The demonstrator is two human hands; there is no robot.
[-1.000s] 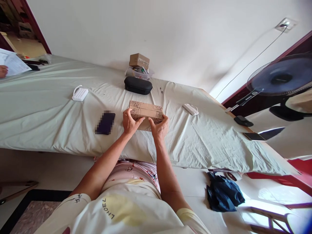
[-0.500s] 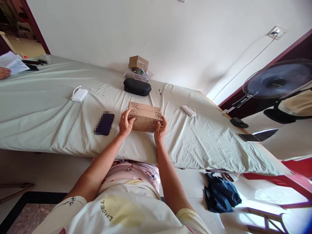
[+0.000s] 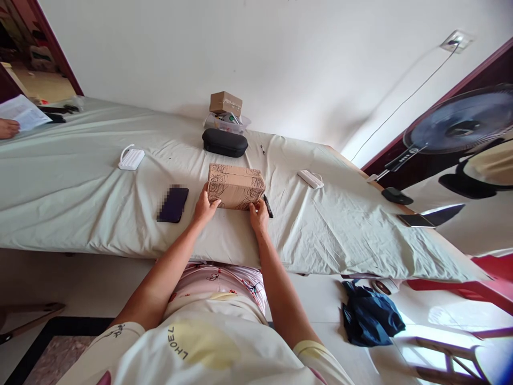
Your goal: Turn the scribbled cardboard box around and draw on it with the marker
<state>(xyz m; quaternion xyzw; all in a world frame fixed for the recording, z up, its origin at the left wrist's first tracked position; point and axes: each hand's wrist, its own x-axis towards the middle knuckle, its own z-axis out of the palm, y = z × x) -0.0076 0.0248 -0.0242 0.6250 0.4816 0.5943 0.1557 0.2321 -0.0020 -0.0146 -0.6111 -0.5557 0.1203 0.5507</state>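
A brown cardboard box (image 3: 235, 187) with black scribbled loops on its faces is gripped at both ends over the cloth-covered table. My left hand (image 3: 205, 206) holds its left end, thumb on the near face. At the lower right corner my right hand (image 3: 258, 215) grips it with fingers bent. A black marker (image 3: 268, 206) lies just right of that hand, partly hidden by it. To the left of the box rests a dark phone (image 3: 175, 205), partly pixelated.
Behind the box are a black zip case (image 3: 225, 143), a clear plastic bin (image 3: 228, 124) with a small carton (image 3: 226, 103), and a pen (image 3: 263, 150). White blocks with loops (image 3: 132, 159) lie either side. A fan (image 3: 452, 131) stands right. Another person's hand (image 3: 8, 128) holds paper.
The box has shifted slightly away from me and its near face shows more. My right hand has moved down its right end, and the black marker beside it has come into view.
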